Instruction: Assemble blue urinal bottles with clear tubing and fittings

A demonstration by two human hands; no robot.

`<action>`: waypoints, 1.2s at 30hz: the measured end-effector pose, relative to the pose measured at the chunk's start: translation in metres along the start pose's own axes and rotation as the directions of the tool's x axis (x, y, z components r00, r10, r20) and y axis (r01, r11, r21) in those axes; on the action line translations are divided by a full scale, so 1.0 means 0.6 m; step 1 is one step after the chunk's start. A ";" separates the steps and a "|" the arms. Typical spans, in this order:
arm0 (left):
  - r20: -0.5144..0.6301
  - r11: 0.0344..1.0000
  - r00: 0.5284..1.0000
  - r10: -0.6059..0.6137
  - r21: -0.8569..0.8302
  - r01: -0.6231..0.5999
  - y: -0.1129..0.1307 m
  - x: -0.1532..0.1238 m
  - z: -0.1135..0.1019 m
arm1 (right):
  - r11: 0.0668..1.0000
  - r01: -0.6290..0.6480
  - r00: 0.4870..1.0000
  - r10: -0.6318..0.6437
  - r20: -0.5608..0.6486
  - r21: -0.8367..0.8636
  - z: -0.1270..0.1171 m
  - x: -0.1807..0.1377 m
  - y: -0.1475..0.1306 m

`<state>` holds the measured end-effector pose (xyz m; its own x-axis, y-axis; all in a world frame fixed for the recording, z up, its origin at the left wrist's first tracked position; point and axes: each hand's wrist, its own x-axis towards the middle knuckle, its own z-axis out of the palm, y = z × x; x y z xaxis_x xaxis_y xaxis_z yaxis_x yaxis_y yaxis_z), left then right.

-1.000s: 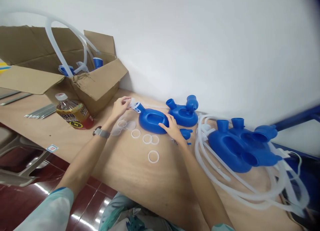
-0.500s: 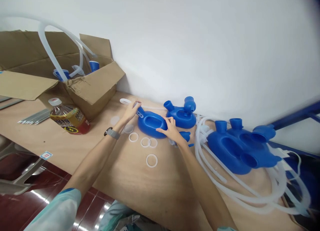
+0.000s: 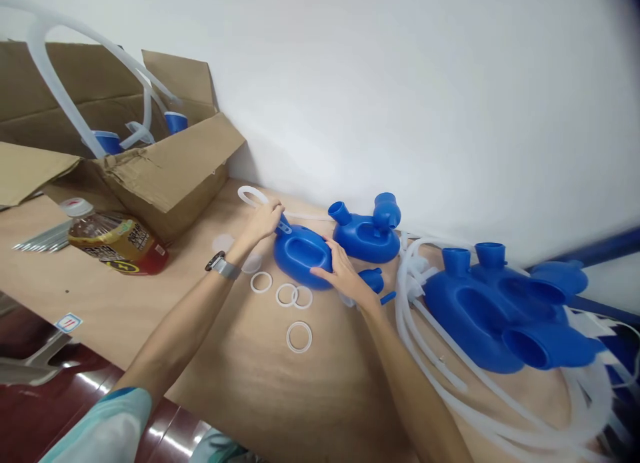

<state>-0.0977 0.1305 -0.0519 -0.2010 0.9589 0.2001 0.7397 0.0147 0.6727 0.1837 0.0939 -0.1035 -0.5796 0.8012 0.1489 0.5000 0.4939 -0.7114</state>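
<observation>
A blue plastic bottle [image 3: 296,251] with a long recess in its top lies on the table, its neck end towards my left hand. My left hand [image 3: 267,219] is closed over that neck; a flat blue strap with small holes shows just beside the fingers. Whatever sits under the fingers at the mouth is hidden. Against the bottle's right end, my right hand [image 3: 341,269] grips with thumb and fingers apart. White rings [image 3: 299,337], several of them, lie in front of the bottle. A loose blue cap-like part [image 3: 371,279] rests beside my right wrist.
Behind stands another blue bottle [image 3: 365,239]. More blue bottles [image 3: 470,309] and coiled white tubing [image 3: 415,343] lie right. At left are an open cardboard box [image 3: 180,163], a drink bottle [image 3: 117,243] and metal rods [image 3: 44,237]. A white wall rises behind the table.
The view has shifted slightly, so the box and drink bottle appear farther left and the right-hand bottles larger. Both hands keep their places on the blue bottle.
</observation>
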 end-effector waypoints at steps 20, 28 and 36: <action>0.029 0.949 0.986 0.161 -0.279 -0.147 -0.025 -0.007 0.002 | 0.999 -0.040 0.999 0.040 0.024 -0.011 -0.007 -0.004 -0.017; -0.059 0.980 0.997 0.051 -0.191 -0.061 -0.017 -0.001 0.024 | 0.999 -0.020 1.000 0.019 -0.019 -0.034 -0.001 -0.001 -0.010; 0.020 0.958 0.994 0.110 -0.269 -0.100 -0.011 -0.011 0.004 | 0.998 -0.068 0.998 0.068 -0.004 -0.003 -0.006 -0.001 -0.020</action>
<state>-0.0995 0.1247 -0.0594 -0.1059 0.9602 0.2584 0.5558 -0.1583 0.8161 0.1800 0.0885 -0.0926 -0.5416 0.8343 0.1031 0.5404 0.4394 -0.7176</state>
